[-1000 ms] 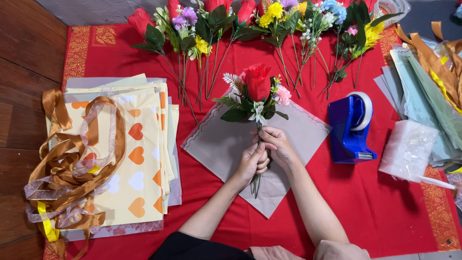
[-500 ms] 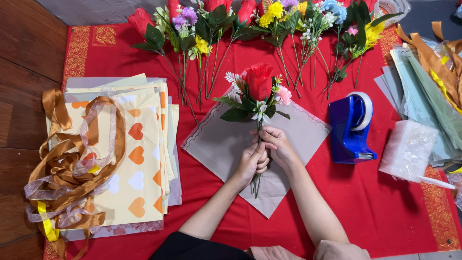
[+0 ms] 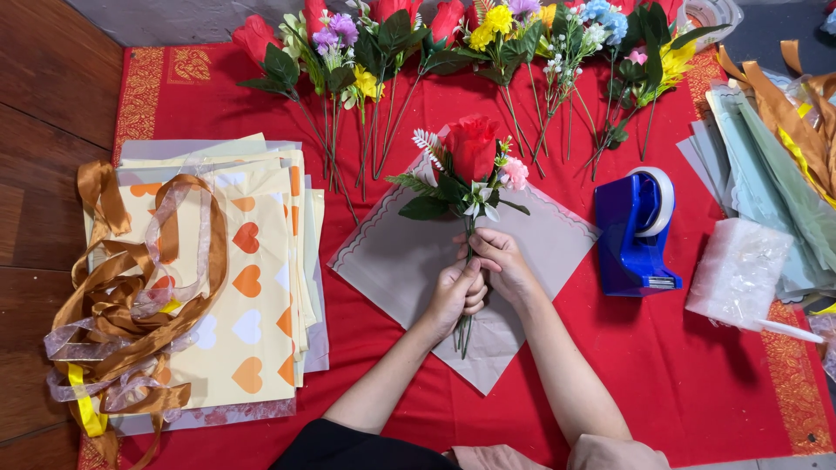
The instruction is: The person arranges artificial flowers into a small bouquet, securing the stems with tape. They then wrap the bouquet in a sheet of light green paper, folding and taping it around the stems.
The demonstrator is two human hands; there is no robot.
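A small bouquet (image 3: 468,170) with a red rose, a pink bloom, white sprigs and green leaves is held upright over a grey wrapping sheet (image 3: 387,261) with a scalloped edge. My left hand (image 3: 456,292) grips the stems low down. My right hand (image 3: 498,258) closes on the same stems just above it, fingers touching the left hand. The stem ends stick out below my left hand.
Loose artificial flowers (image 3: 453,43) lie along the far edge of the red cloth (image 3: 679,365). A stack of heart-patterned paper (image 3: 248,287) with brown ribbons (image 3: 122,296) lies left. A blue tape dispenser (image 3: 640,231), a clear plastic roll (image 3: 740,274) and green sheets (image 3: 775,148) lie right.
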